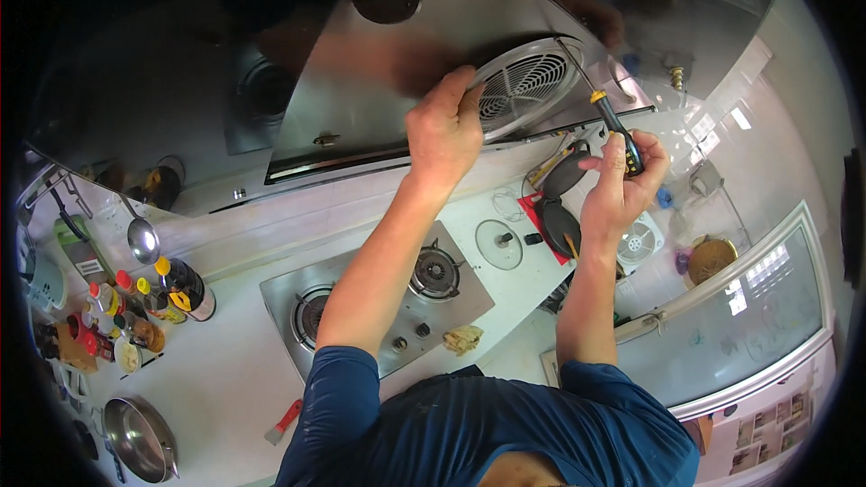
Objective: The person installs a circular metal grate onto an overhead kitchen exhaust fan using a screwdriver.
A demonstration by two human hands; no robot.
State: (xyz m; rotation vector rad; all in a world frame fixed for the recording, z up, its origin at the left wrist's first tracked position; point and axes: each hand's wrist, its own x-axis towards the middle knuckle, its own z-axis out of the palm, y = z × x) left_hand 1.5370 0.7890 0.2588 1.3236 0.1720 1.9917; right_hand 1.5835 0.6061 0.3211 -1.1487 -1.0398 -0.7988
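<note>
The left hand (444, 137) has its thumb and fingers closed on the left rim of a round grille (521, 81), toward the right end of the lower edge of the steel hood panel (361, 81). The right hand (618, 188) is wrapped around the handle of a screwdriver (611, 115), its tip by the grille's upper right rim; I cannot tell whether they touch. A crumpled cloth (463, 339) lies beside the stove's (456, 307) front edge, near its right corner.

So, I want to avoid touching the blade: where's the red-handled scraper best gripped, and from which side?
Probably around the middle of its red handle, from above: the scraper lies on the counter, handle toward the gas cooktop, wider blade pointing away.
</note>
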